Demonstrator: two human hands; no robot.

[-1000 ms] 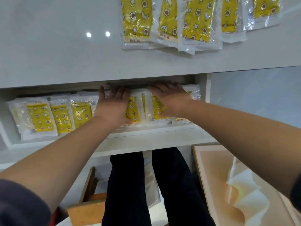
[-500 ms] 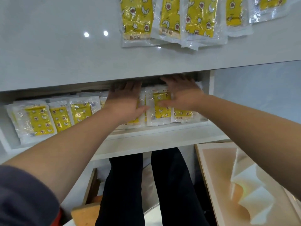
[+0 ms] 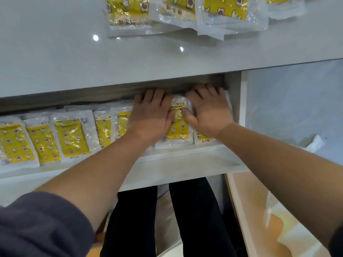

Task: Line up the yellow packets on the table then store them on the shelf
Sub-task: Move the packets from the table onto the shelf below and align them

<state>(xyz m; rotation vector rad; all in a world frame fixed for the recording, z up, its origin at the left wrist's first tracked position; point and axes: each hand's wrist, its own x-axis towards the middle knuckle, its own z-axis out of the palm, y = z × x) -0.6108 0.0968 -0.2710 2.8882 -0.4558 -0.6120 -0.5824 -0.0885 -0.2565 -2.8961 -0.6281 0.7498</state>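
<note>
Left hand point(image 3: 150, 115) and right hand point(image 3: 208, 112) flat, fingers extended, pressing on yellow packets point(image 3: 178, 127) at right end of shelf point(image 3: 176, 164). Nothing gripped, it seems; fingertips shadowed under table point(image 3: 55, 62) edge. Thumbs touch packet between hands. Shelf row point(image 3: 72, 136) runs left. Table packets point(image 3: 222, 13) lie at far side.
</note>
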